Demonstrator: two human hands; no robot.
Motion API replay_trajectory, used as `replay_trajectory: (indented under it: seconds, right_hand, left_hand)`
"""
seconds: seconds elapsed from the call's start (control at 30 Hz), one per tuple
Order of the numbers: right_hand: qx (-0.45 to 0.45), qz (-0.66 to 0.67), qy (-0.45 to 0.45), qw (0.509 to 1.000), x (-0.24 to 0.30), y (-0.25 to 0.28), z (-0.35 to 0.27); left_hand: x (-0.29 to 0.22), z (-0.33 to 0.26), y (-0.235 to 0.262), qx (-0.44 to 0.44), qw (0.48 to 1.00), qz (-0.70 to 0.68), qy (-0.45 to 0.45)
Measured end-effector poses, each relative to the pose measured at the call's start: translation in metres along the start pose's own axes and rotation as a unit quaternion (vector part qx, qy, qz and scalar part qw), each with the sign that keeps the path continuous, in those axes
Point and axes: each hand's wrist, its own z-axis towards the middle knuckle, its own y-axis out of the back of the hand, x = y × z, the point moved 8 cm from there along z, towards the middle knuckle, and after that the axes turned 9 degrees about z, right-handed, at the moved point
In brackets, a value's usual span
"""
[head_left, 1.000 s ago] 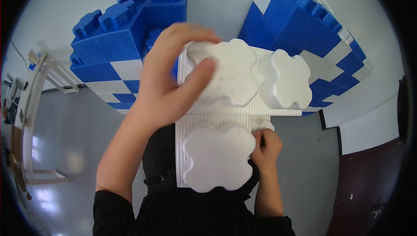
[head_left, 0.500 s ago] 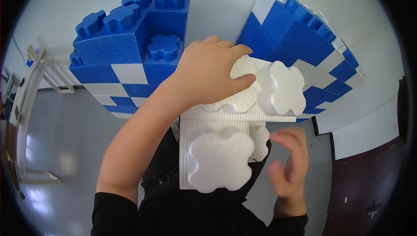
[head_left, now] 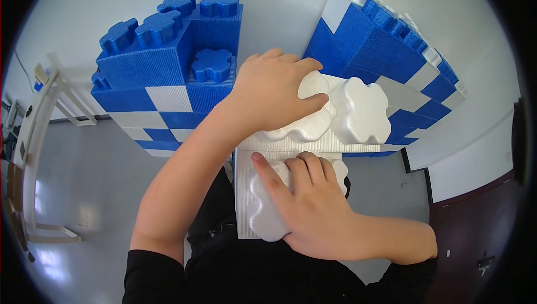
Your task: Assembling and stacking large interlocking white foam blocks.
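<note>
Head view: your right hand (head_left: 313,203) is now lying across the near block (head_left: 265,211), while your left hand (head_left: 274,91) is covering the far block (head_left: 361,114).
A half second ago your right hand was hanging beside the blocks; now its fingers are draping over the near stud, so each white block is having a hand on it. Neither hand is clenching: both are spreading over studs, though you are not showing how hard you are pressing. The blocks are sitting before your torso, nearer you than the left stack (head_left: 142,60) and right stack (head_left: 386,52).
</note>
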Motion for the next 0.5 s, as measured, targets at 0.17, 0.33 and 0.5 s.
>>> replay_trajectory:
  seconds: [0.17,0.33,0.5]
  right_hand:
    - [0.003,0.019,0.005,1.000,0.010,0.015,-0.004]
    - [0.001,0.014,-0.014,1.000,0.031,0.081,-0.032]
    - [0.015,0.028,-0.063,0.997,0.002,0.100,-0.074]
  left_hand:
    - [-0.002,-0.003,0.001,-0.016,1.000,-0.006,-0.004]
    - [0.001,0.000,-0.001,0.004,1.000,-0.005,-0.001]
    - [0.003,-0.003,0.002,0.006,1.000,-0.011,0.000]
